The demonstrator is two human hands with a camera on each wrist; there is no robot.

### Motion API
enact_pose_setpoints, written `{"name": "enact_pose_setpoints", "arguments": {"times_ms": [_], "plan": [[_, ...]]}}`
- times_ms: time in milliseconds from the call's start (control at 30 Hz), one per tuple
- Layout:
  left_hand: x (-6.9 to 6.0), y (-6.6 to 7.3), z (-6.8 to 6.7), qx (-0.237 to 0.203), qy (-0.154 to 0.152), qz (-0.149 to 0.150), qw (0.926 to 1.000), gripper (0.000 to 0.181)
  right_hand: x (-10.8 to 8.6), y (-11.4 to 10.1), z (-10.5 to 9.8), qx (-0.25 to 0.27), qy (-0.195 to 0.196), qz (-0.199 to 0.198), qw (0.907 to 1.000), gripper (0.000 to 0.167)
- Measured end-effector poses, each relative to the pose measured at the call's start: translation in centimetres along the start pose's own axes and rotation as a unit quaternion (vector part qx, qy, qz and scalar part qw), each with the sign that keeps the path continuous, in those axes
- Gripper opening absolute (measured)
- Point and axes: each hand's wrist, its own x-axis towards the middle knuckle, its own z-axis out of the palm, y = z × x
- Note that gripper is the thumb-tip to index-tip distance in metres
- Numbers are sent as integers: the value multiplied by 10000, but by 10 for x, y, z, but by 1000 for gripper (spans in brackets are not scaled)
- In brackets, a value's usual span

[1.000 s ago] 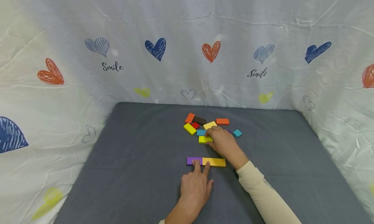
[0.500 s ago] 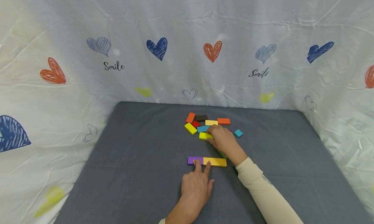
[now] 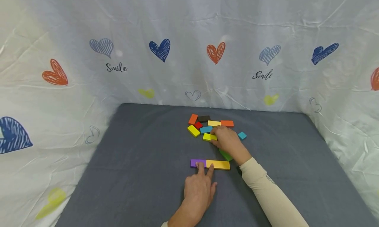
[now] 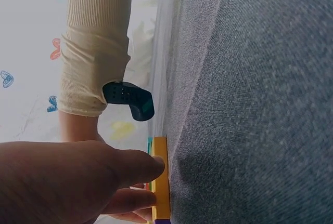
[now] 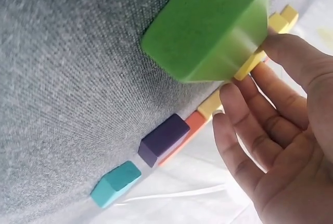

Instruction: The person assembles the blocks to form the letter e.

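In the head view my left hand (image 3: 198,189) has two outstretched fingertips on a purple block (image 3: 193,163) and an orange block (image 3: 220,164), which lie end to end. The left wrist view shows the orange block's side (image 4: 161,177) with the thumb against it. Farther off, my right hand (image 3: 229,141) pinches a bright yellow block (image 3: 208,137) between thumb and fingers. A green block (image 3: 226,154) lies beneath that hand, large in the right wrist view. Just behind the pinched block is a blue block (image 3: 205,130).
Around the right hand lie a second yellow block (image 3: 193,131), a red one (image 3: 198,125), a black one (image 3: 204,119), a cream one (image 3: 214,123), orange-red blocks (image 3: 227,123) and a teal one (image 3: 242,135). A dark purple block (image 5: 164,138) shows in the right wrist view.
The pinched yellow block has slid a little away from me. The blue, black and cream blocks have shifted and turned. The green block has come into sight under the right hand; the left hand stays put.
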Motion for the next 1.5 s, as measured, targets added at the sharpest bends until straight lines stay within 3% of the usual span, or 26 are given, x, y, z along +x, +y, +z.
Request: {"name": "enact_pose_setpoints", "arguments": {"times_ms": [667, 1267, 1500], "plan": [[3, 1, -1, -247, -520, -121, 9983, 64, -15, -5, -5, 142, -388, 158, 9990, 30], [0, 0, 0, -116, -153, -60, 9998, 64, -25, -10, -6, 52, -447, 246, 9987, 35], [0, 0, -1, -80, -206, -36, 9998, 65, -27, -11, -6, 204, -517, 353, 9978, 36]]}}
